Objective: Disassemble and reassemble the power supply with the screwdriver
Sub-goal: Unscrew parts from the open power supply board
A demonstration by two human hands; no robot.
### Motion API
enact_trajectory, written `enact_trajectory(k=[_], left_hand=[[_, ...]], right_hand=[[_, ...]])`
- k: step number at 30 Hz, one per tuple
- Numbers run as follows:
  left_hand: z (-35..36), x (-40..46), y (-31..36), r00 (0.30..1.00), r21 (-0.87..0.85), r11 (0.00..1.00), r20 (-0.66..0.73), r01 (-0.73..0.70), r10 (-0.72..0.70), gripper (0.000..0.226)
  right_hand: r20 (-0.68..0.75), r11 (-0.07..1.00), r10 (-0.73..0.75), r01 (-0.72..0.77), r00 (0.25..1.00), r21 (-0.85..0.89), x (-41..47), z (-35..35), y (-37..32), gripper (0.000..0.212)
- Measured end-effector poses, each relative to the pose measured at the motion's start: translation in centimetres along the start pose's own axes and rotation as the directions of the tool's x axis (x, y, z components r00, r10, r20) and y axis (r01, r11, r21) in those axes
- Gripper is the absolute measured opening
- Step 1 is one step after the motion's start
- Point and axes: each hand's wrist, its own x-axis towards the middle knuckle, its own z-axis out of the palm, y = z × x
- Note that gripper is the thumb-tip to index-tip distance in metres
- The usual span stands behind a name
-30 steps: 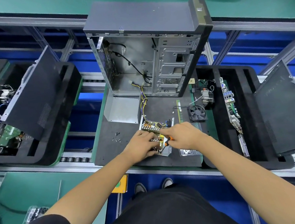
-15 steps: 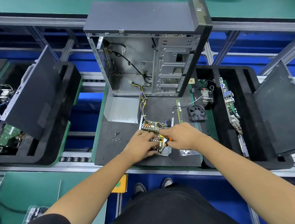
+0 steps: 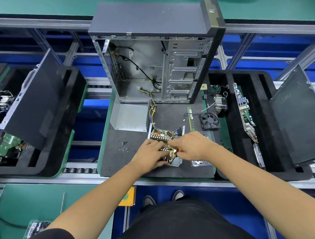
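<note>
My worry here is the tip slipping: the screwdriver (image 3: 176, 152) is working low at the near edge of the opened power supply (image 3: 165, 137), and if it rides out of the screw head it could skate across the exposed board and nick a component or the yellow wire bundle (image 3: 153, 108) that runs up into the computer case (image 3: 159, 62). I judge a freed screw could also drop into the board, or roll away across the black mat (image 3: 138, 170) to join the loose screws (image 3: 124, 148) lying just left of the unit. The removed metal cover (image 3: 130, 117) lies beyond, between the unit and the case, so the board is unprotected. My left hand (image 3: 152, 155) lies over the near half of the supply, fingers spread and bent down onto it, pressing to steady it; I cannot tell whether they hook any edge. My right hand (image 3: 192, 146) is curled round the orange-and-black handle, knuckles up, wrist angled inward so the tool points down and left toward the corner of the housing; the tip itself is hidden. Both forearms reach straight out over the desk (image 3: 18, 202) edge, converging on the unit.
</note>
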Motion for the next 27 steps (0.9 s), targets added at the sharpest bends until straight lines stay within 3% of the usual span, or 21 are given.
enact_trajectory(k=[6,11,14,16,21,27], left_hand=[[-0.2,0.2,0.2,0.999,-0.019,0.999,0.037,0.026,-0.025,0.027],[-0.1,0.6,0.3,0.993,-0.049,0.996,0.096,0.078,-0.073,0.028],[-0.2,1.0,0.4,0.992,-0.113,0.988,0.079,0.102,-0.093,0.037],[-0.3,1.2,0.5,0.994,-0.152,0.983,0.047,0.102,-0.096,0.03],[-0.5,1.6,0.8,0.99,-0.198,0.97,0.054,0.139,-0.131,0.018],[-0.5,1.9,0.9,0.984,-0.235,0.955,0.048,0.18,-0.174,0.026]], right_hand=[[-0.022,0.999,-0.004,0.003,1.0,-0.049,0.0,-0.1,-0.2,0.018],[0.005,0.987,-0.018,0.018,1.0,-0.162,0.5,-0.4,-1.0,0.024],[-0.024,0.985,-0.039,0.034,0.999,-0.169,0.7,-0.7,-1.4,0.024],[-0.027,0.981,-0.057,0.051,0.998,-0.185,0.8,-0.8,-1.6,0.031],[0.032,0.976,-0.072,0.077,0.997,-0.202,0.6,-1.2,-1.9,0.044],[0.142,0.965,-0.173,0.197,0.975,-0.173,0.6,-2.5,-1.3,0.036]])
